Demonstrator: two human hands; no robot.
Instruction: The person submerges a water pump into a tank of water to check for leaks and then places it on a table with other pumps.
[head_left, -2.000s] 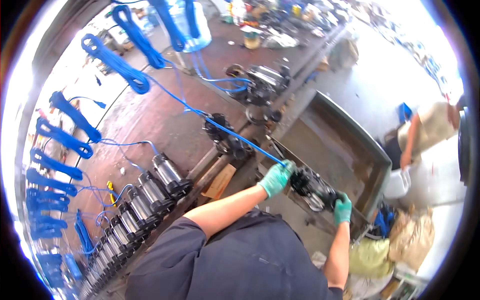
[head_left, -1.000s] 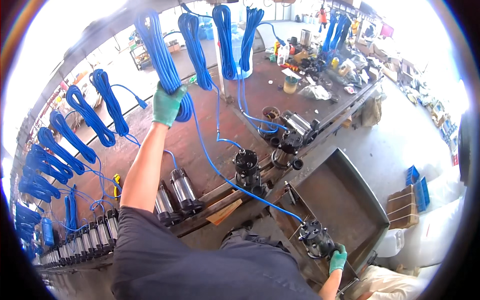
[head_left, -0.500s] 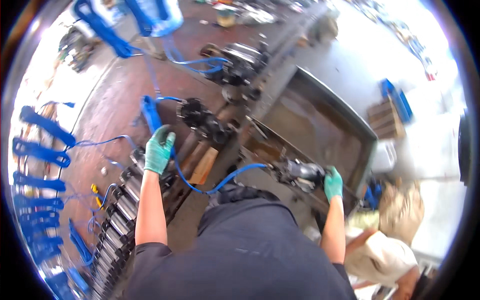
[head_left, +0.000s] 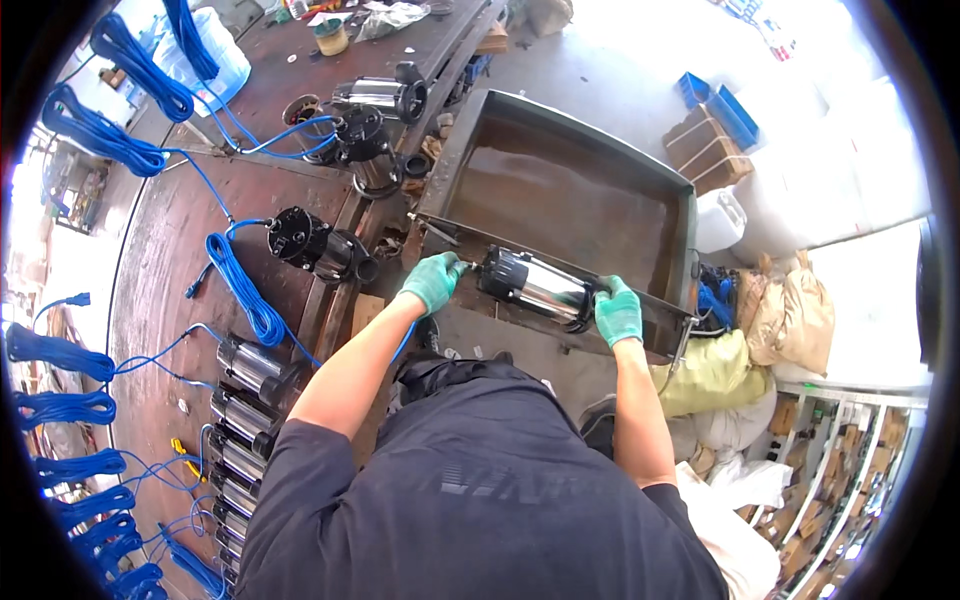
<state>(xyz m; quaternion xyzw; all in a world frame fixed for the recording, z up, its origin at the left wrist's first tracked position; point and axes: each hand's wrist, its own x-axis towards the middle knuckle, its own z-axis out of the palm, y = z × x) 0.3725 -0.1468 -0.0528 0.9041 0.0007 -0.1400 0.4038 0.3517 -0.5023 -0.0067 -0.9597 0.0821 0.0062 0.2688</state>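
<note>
A submersible pump (head_left: 545,288) with a shiny steel body and black ends lies sideways at the near side of a metal tank (head_left: 592,138). My left hand (head_left: 434,281), in a green glove, is closed at the pump's left end, where the blue cable (head_left: 404,341) joins it. Its fingertips pinch the cable's fitting there. My right hand (head_left: 618,312), gloved the same, grips the pump's right black end. Brownish liquid (head_left: 570,195) stands in the tank beyond the pump.
On the bench (head_left: 180,245) at left stand more pumps (head_left: 310,243) and a row of steel cylinders (head_left: 245,425) with coiled blue cables (head_left: 245,290). Sacks (head_left: 712,372), a white jug (head_left: 718,222) and a cardboard box (head_left: 708,150) sit at right. A shelf rack (head_left: 850,470) is at lower right.
My left hand has come from beside the bench's cable coil to the pump's cable end. The pump has moved slightly left with my right hand on it. The whole view has shifted.
</note>
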